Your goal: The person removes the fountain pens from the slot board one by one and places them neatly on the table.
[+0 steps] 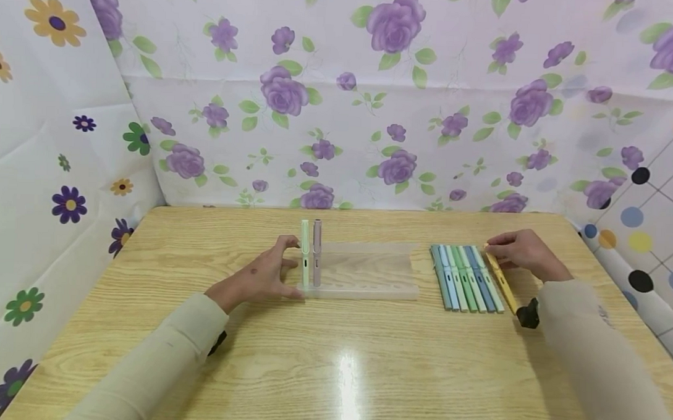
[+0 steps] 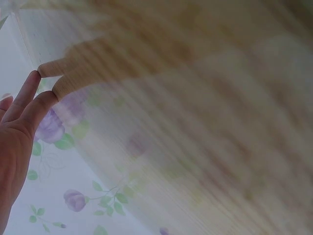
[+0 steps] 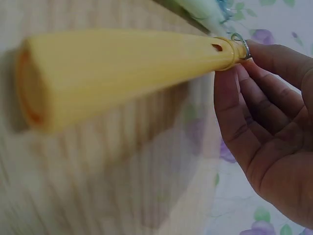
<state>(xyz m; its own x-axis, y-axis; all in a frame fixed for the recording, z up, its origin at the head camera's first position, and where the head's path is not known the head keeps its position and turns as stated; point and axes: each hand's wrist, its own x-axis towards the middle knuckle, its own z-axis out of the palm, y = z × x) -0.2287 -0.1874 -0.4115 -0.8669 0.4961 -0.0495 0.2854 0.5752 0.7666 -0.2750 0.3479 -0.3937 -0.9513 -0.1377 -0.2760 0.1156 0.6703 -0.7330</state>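
The right hand point(image 1: 527, 250) is on the right side of the head view. Its thumb and fingers pinch the top end of a yellow pen point(image 1: 504, 284). The pen slants down and to the right, just beside a row of pens point(image 1: 465, 281). The row is blue and green, and the pens lie side by side. In the right wrist view, the fat end of the yellow pen is big and blurry on the left, and the fingertips hold its thin end near the upper right.

The left hand point(image 1: 264, 270) is left of the middle. Its fingers are spread, not curled round anything, at the left end of a clear tray point(image 1: 367, 291). The thumb is down by the tray's front corner, and a finger is up near a light green pen point(image 1: 305, 255). That pen stands at the tray's left end, next to a dusty purple pen point(image 1: 317, 255).

All of this is on a wooden tabletop point(image 1: 286, 369), with a bright shiny spot at the bottom middle. Behind it, a cloth with purple flowers point(image 1: 331, 49) fills the top. Long pale sleeves point(image 1: 593, 361) cover both arms.
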